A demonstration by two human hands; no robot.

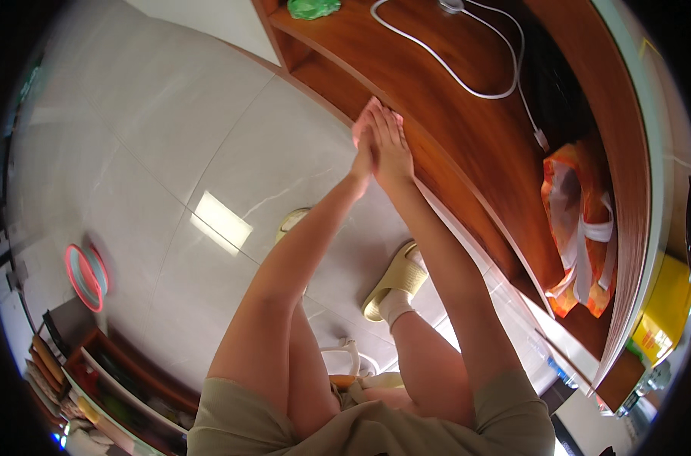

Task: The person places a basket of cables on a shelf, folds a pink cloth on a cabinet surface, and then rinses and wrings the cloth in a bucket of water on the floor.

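Both my hands are stretched out in front of me, close together at the lower front of a brown wooden cabinet [437, 131]. A pink cloth [359, 122] is bunched at my fingers, against the cabinet's low ledge. My right hand [392, 147] presses on it with straight fingers, partly covering it. Beside that, my left hand [365, 161] holds the cloth's near side, its fingers partly hidden. On the shelf above lies a white cable [465, 85] with a round puck end. An orange patterned bag [573, 228] with white straps lies at the shelf's right.
Grey tiles [169, 142] cover the floor. A pink-rimmed collapsible basin [87, 277] stands at the left. Another shelf unit [129, 393] holds things at the lower left. Green plastic [314, 8] lies on the upper shelf. A yellow box [665, 308] is at the right. My slippered foot [399, 276] is beside the cabinet.
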